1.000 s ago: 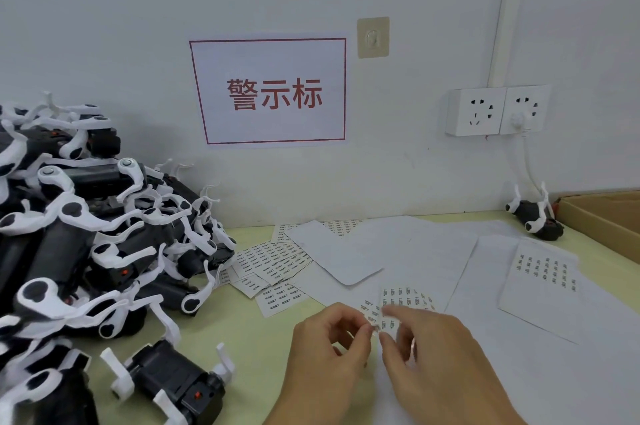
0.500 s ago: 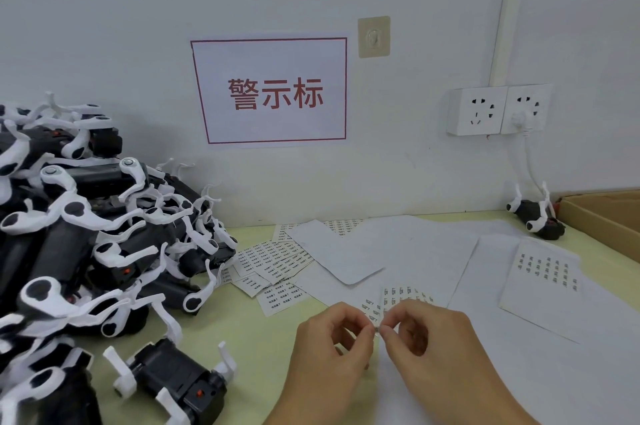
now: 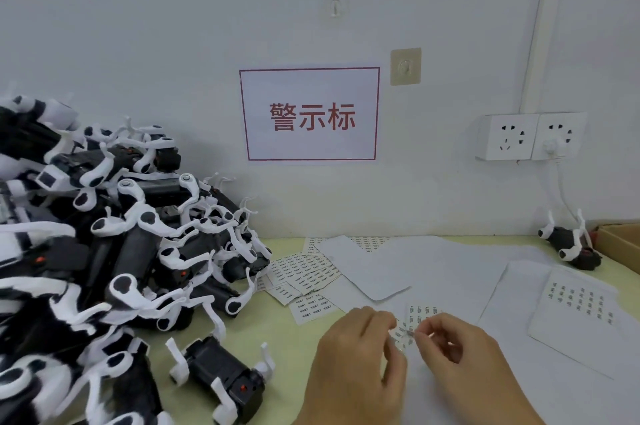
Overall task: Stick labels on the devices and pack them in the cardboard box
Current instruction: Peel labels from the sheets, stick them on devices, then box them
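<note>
A label sheet (image 3: pixel 403 333) at bottom centre is now pinched by both the left hand (image 3: pixel 360 355) and the right hand (image 3: pixel 460 359), fingertips brought together since a second ago. Looks like a label's being peeled; no device labelled yet.

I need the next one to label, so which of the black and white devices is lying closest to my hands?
The single device lying alone at the foot of the pile, just left of your left hand. The other lone one lies far off by the cardboard box.
</note>
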{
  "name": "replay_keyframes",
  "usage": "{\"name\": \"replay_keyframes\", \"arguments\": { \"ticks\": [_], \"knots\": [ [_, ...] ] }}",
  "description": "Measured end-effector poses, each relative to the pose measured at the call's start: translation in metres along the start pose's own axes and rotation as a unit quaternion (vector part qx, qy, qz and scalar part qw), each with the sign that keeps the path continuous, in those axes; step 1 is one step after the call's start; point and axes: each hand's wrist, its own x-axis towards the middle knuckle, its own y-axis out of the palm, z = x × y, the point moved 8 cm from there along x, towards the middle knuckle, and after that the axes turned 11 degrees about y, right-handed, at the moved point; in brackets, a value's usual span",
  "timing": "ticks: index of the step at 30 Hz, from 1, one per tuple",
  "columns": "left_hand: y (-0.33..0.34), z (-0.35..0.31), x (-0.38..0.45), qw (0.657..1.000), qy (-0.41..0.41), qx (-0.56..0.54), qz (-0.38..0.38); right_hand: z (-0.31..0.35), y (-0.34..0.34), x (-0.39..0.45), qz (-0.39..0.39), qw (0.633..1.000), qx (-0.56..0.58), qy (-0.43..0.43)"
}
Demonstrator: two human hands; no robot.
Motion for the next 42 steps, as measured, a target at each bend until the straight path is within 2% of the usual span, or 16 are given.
{"name": "replay_keyframes", "arguments": {
  "ticks": [1,3,8,12,17,22,27,32,34,38,42],
  "knots": [
    [-0.002,-0.005,0.005,0.997,0.03,0.059,0.023,-0.001,0.0,0.0,0.0,1.0,0.004,0.006],
    [-0.013,-0.003,0.017,0.982,0.017,0.175,0.064,-0.003,0.0,0.001,-0.002,1.0,0.007,0.018],
    [-0.077,0.045,0.022,0.921,-0.153,0.352,0.064,-0.002,-0.001,0.002,-0.007,0.999,0.005,0.032],
    [-0.118,0.09,-0.001,0.829,-0.321,0.432,0.149,0.001,-0.001,0.003,-0.001,0.999,0.005,0.032],
    [-0.098,0.105,-0.024,0.833,-0.326,0.389,0.219,0.0,0.0,0.001,0.007,0.999,0.007,0.035],
    [-0.099,0.104,-0.023,0.834,-0.316,0.382,0.242,-0.001,0.002,0.001,0.009,0.999,-0.003,0.044],
    [-0.103,0.102,-0.015,0.882,-0.299,0.32,0.173,-0.001,0.002,0.0,0.003,0.999,-0.001,0.048],
    [-0.086,0.098,-0.004,0.944,-0.266,0.146,0.128,0.003,0.004,-0.003,0.017,0.998,0.011,0.051],
    [-0.089,0.093,0.002,0.958,-0.262,0.092,0.071,0.005,0.006,-0.006,0.035,0.998,0.018,0.051],
    [-0.102,0.089,0.006,0.953,-0.288,-0.015,-0.097,0.011,0.013,-0.014,0.086,0.993,0.066,0.054],
    [-0.097,0.086,-0.001,0.921,-0.323,-0.106,-0.191,0.014,0.022,-0.018,0.119,0.98,0.139,0.074]
  ]
}}
